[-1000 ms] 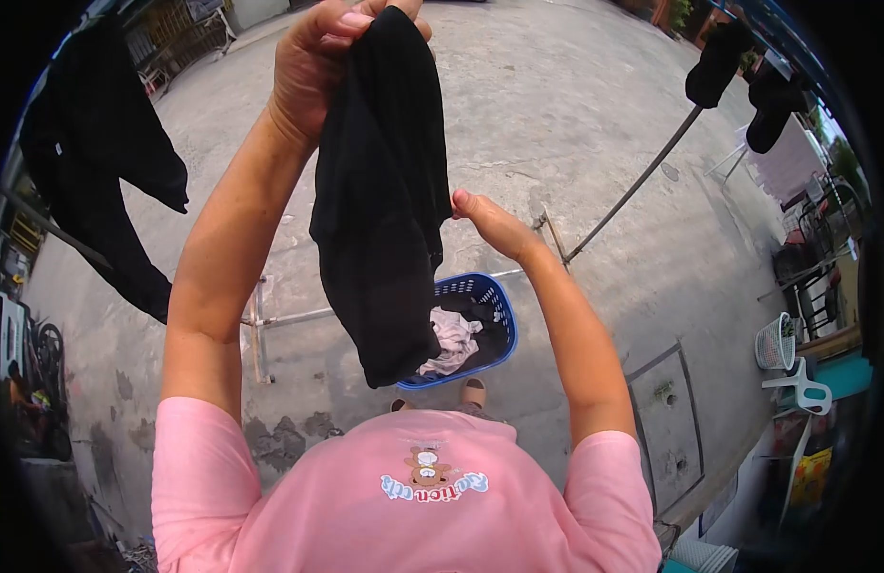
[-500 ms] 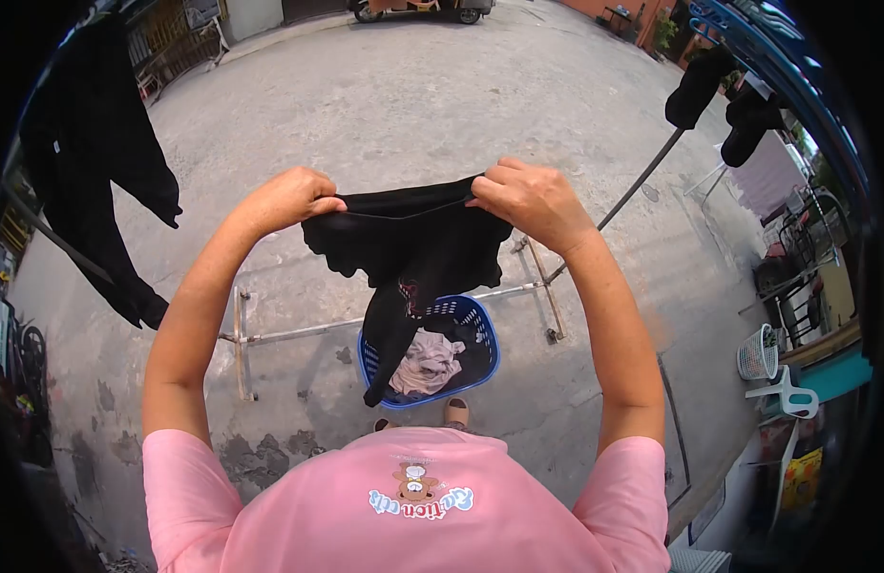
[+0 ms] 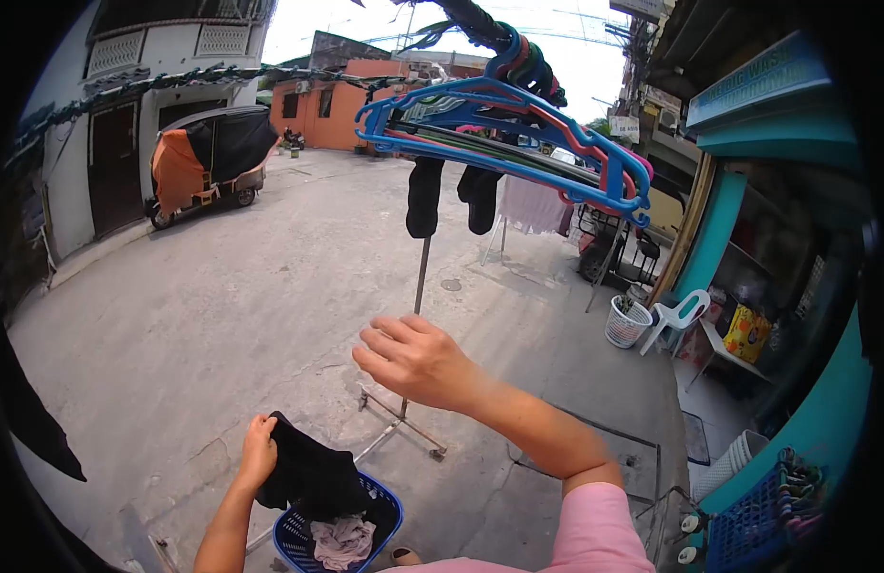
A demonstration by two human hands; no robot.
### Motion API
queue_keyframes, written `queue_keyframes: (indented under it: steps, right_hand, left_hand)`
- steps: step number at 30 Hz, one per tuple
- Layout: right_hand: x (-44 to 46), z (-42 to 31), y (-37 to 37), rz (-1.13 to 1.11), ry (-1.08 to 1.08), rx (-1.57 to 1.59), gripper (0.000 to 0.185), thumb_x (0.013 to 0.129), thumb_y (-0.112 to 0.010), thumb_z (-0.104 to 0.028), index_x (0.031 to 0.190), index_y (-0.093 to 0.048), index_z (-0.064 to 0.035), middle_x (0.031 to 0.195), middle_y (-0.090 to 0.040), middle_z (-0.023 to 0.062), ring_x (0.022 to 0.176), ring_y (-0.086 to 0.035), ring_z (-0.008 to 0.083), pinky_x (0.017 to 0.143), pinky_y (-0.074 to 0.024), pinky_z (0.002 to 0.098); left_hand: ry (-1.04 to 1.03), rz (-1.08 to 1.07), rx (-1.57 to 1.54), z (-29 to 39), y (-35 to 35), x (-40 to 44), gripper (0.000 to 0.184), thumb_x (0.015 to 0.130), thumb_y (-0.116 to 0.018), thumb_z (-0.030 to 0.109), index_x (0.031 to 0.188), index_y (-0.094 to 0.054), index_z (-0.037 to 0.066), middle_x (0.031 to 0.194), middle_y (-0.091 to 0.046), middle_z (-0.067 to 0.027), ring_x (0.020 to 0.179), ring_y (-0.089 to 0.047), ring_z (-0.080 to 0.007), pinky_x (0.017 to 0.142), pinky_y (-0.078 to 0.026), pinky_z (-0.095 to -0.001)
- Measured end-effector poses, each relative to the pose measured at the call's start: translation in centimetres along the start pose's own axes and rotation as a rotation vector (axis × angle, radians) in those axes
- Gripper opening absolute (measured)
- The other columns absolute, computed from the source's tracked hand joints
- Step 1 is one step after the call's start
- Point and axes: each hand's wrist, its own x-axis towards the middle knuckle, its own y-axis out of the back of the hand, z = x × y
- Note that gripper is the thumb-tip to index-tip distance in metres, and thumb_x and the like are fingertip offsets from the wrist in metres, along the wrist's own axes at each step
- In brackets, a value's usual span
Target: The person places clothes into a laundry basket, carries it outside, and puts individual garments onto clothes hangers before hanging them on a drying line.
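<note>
My left hand (image 3: 260,449), low on the left, pinches the edge of a black garment (image 3: 313,468). The cloth hangs bunched over a blue laundry basket (image 3: 288,542) and hides part of its rim. Inside the basket lies a crumpled pale pink cloth (image 3: 343,542). My right hand (image 3: 418,363) is raised in mid-air with nothing in it, its fingers loosely bent and apart. Above it, blue plastic hangers (image 3: 413,146) hang in a bunch with hangers of other colours, well out of contact with the hand.
Two black socks (image 3: 423,198) hang behind the hangers. A metal rack pole (image 3: 422,277) rises from a wheeled base (image 3: 404,422). On the right stand a white basket (image 3: 628,323), a white plastic chair (image 3: 679,315) and a blue crate (image 3: 747,530). A covered tricycle (image 3: 213,158) is parked far left.
My right hand has let go of the garment's waistband and moved up. My left hand keeps its hold, lower down. The view has turned up and right, bringing the hangers in.
</note>
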Motion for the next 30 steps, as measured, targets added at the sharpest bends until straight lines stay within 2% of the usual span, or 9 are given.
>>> queue_keyframes:
  steps: [2,7,20,22,24,26,28,29,30]
  right_hand:
    - [3.1,5.9,7.6,0.328,-0.094,-0.407,0.027,0.067,-0.064,-0.011,0.093,-0.058,-0.0072,0.095,-0.058,0.0066,0.093,-0.052,0.0214,0.072,-0.0412,0.0320]
    - [5.0,13.7,16.0,0.099,-0.437,-1.001,0.033,0.073,-0.067,-0.026,0.101,-0.060,-0.0096,0.096,-0.055,0.0042,0.096,-0.049,0.0196,0.078,-0.0415,0.0341]
    - [5.0,19.4,21.0,0.066,-0.671,-0.553,0.022,0.089,-0.045,-0.026,0.101,-0.054,-0.0104,0.075,-0.059,0.0066,0.061,-0.056,0.0181,0.063,-0.0462,0.0314]
    - [4.2,17.4,21.4,0.106,-0.838,-0.399,0.022,0.089,-0.048,-0.024,0.104,-0.054,-0.0102,0.076,-0.058,0.0055,0.062,-0.053,0.0124,0.061,-0.0442,0.0278]
    - [-0.9,17.0,22.0,0.170,-0.416,-0.156,0.034,0.092,-0.043,-0.024,0.120,-0.048,-0.0048,0.101,-0.059,0.0079,0.095,-0.056,0.0152,0.077,-0.0441,0.0219]
    - [-4.2,15.0,22.6,-0.206,-0.224,-0.338,0.035,0.091,-0.046,-0.016,0.123,-0.046,-0.0013,0.108,-0.057,0.0099,0.105,-0.051,0.0142,0.086,-0.0409,0.0213]
    - [-3.9,7.8,16.4,0.053,-0.698,-0.110,0.026,0.089,-0.049,-0.011,0.114,-0.052,-0.0022,0.102,-0.058,0.0082,0.093,-0.054,0.0133,0.078,-0.0428,0.0220]
    - [-2.5,4.1,13.3,0.044,-0.624,-0.060,0.014,0.087,-0.053,-0.014,0.097,-0.056,-0.0045,0.079,-0.059,0.0060,0.060,-0.050,0.0121,0.053,-0.0381,0.0251]
    - [-2.2,1.1,11.1,-0.042,-0.703,0.016,0.010,0.085,-0.054,-0.008,0.094,-0.056,-0.0050,0.078,-0.058,0.0082,0.059,-0.051,0.0152,0.054,-0.0378,0.0243]
  left_hand:
    - [0.010,-0.045,0.023,2.8,-0.2,1.0,0.043,0.063,-0.041,-0.012,0.104,-0.053,-0.002,0.107,-0.048,-0.0186,0.103,-0.047,-0.0350,0.087,-0.040,-0.0379]
    - [-0.138,-0.016,0.046,6.6,2.6,3.2,0.042,0.064,-0.044,-0.010,0.105,-0.051,-0.001,0.114,-0.045,-0.0179,0.106,-0.046,-0.0351,0.087,-0.041,-0.0397]
    - [-0.059,-0.228,0.214,4.8,9.9,6.5,0.045,0.062,-0.048,-0.009,0.104,-0.053,0.008,0.118,-0.040,-0.0145,0.100,-0.049,-0.0330,0.080,-0.043,-0.0392]
    - [-0.072,-0.220,0.168,3.7,9.8,6.8,0.049,0.063,-0.047,-0.007,0.109,-0.052,0.008,0.118,-0.039,-0.0146,0.100,-0.049,-0.0318,0.080,-0.043,-0.0375]
    - [0.011,-0.266,0.076,3.4,10.1,7.1,0.055,0.062,-0.043,-0.006,0.116,-0.050,0.006,0.117,-0.038,-0.0135,0.104,-0.045,-0.0287,0.082,-0.041,-0.0339]
    - [-0.006,-0.260,0.070,2.7,10.1,7.3,0.056,0.063,-0.042,-0.006,0.117,-0.050,0.005,0.118,-0.038,-0.0143,0.108,-0.043,-0.0295,0.086,-0.039,-0.0338]
    - [0.029,-0.253,0.064,2.2,9.8,7.5,0.055,0.062,-0.042,-0.006,0.116,-0.051,0.005,0.119,-0.038,-0.0148,0.109,-0.041,-0.0305,0.088,-0.038,-0.0342]
    - [0.025,-0.256,0.050,2.2,9.8,7.5,0.055,0.062,-0.042,-0.006,0.115,-0.051,0.005,0.119,-0.038,-0.0152,0.111,-0.040,-0.0314,0.090,-0.037,-0.0346]
    - [0.040,-0.261,0.058,2.2,9.7,7.5,0.055,0.062,-0.042,-0.006,0.115,-0.051,0.005,0.119,-0.038,-0.0152,0.111,-0.040,-0.0314,0.090,-0.037,-0.0346]
